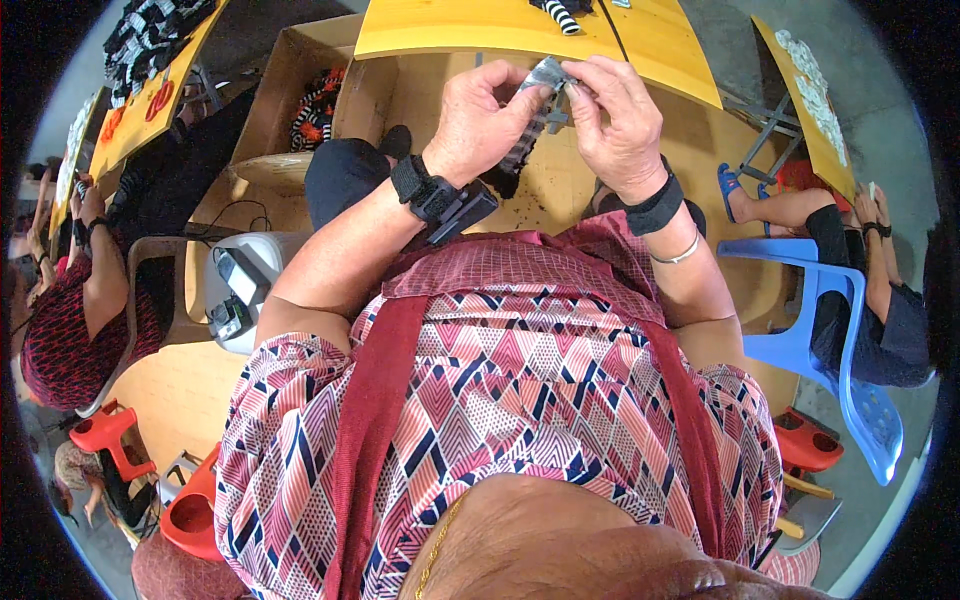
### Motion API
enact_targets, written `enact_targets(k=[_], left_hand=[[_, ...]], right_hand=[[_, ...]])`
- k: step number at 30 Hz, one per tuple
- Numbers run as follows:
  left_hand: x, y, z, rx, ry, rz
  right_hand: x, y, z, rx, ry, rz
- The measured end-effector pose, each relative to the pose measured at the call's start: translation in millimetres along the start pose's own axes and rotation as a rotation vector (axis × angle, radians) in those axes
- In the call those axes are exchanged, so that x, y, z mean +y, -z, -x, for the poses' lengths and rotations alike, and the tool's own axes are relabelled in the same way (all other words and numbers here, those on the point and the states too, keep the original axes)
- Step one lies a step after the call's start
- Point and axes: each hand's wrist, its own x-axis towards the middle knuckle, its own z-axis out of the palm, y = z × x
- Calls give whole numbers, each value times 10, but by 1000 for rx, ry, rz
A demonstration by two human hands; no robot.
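The person wears a short-sleeved top (520, 400) printed with triangles, diamonds and dotted patches in pink, coral, white and navy. Over it goes a burgundy apron (510, 272) with a fine pale grid on the bib and wide, plain shoulder straps (375, 440). A black wristband (420, 192) with a boxy black device (464, 212) circles the left wrist; the right has a black cuff (655, 209) and a silver-coloured bangle (677, 251). A gold-coloured chain (437, 545) hangs at the neck; the trousers (345, 180) are dark.

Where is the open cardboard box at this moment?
The box sits upper left in the head view, left of the left hand and near the central yellow table.
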Motion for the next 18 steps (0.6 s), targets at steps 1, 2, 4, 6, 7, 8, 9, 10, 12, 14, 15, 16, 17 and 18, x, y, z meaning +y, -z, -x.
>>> enact_targets(k=[1,2,4,6,7,8,9,10,12,14,15,16,17,18], left_hand=[[-14,1,-1,-1,-9,-2],[-28,3,-4,-2,-18,-4],[-41,6,0,-7,-24,9],[-31,5,11,-13,-18,34],[-41,10,30,-13,-33,31],[-51,13,50,-14,-49,29],[-54,13,58,-16,-67,28],[-75,14,58,-23,-83,1],[-124,20,52,-35,-116,-53],[-110,27,49,-29,-112,-87],[-99,26,44,-27,-110,-104],[-83,21,43,-27,-117,-113],[-63,15,46,-27,-124,-123],[-55,9,49,-28,-132,-130]], right_hand=[[2,-5,4,-9,-7,-10],[5,-9,8,-17,-13,-20],[15,-24,17,-25,1,-17],[24,-43,28,-21,43,4],[16,-55,27,-59,17,-51],[3,-66,18,-97,-8,-105],[-7,-67,11,-133,-35,-157],[14,-78,30,-135,-155,-263],[96,-107,73,-136,-398,-476],[149,-85,54,-197,-307,-370],[164,-75,44,-226,-263,-316],[163,-75,27,-200,-173,-237],[155,-79,6,-173,-84,-159],[153,-80,-4,-145,5,-78]])
